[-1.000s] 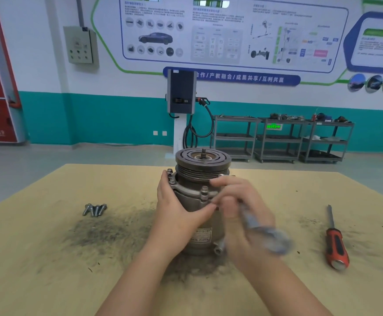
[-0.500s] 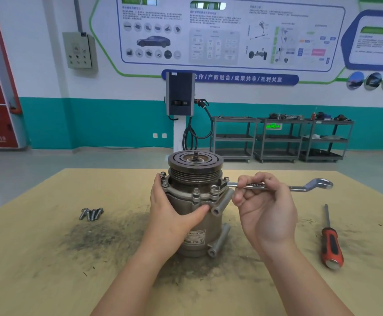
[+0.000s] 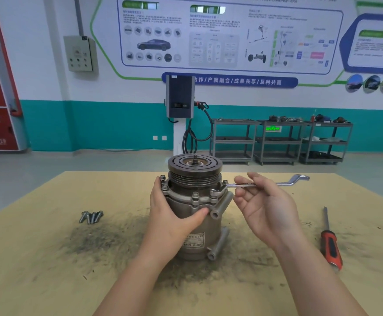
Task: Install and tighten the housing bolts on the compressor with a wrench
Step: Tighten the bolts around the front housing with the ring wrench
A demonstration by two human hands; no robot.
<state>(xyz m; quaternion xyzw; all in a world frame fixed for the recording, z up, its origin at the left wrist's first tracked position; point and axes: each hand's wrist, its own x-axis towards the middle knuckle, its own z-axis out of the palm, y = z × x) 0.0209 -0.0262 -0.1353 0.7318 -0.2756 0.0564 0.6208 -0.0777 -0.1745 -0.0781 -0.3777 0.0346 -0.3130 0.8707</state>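
The grey compressor [image 3: 199, 226] stands upright in the middle of the table, pulley on top, with several bolts seated in its housing flange. My left hand [image 3: 174, 215] grips its left side, thumb across the front. A silver ring wrench [image 3: 284, 182] lies level to the right, its ring end seated on a flange bolt [image 3: 213, 192] at the front right. My right hand [image 3: 263, 201] holds the wrench shaft lightly between thumb and fingertips, the palm turned up and the fingers loosely curled.
Several loose bolts [image 3: 91, 216] lie in a row on the table [image 3: 37, 281] to the left, beside a dark grime patch. A red-handled screwdriver [image 3: 330, 245] lies at the right. Metal shelf carts [image 3: 279, 142] and a wall charger [image 3: 180, 99] stand far behind.
My right hand swung the wrench from the front of the compressor up to the right, then set its ring end on the front-right flange bolt. The left hand stayed on the housing.
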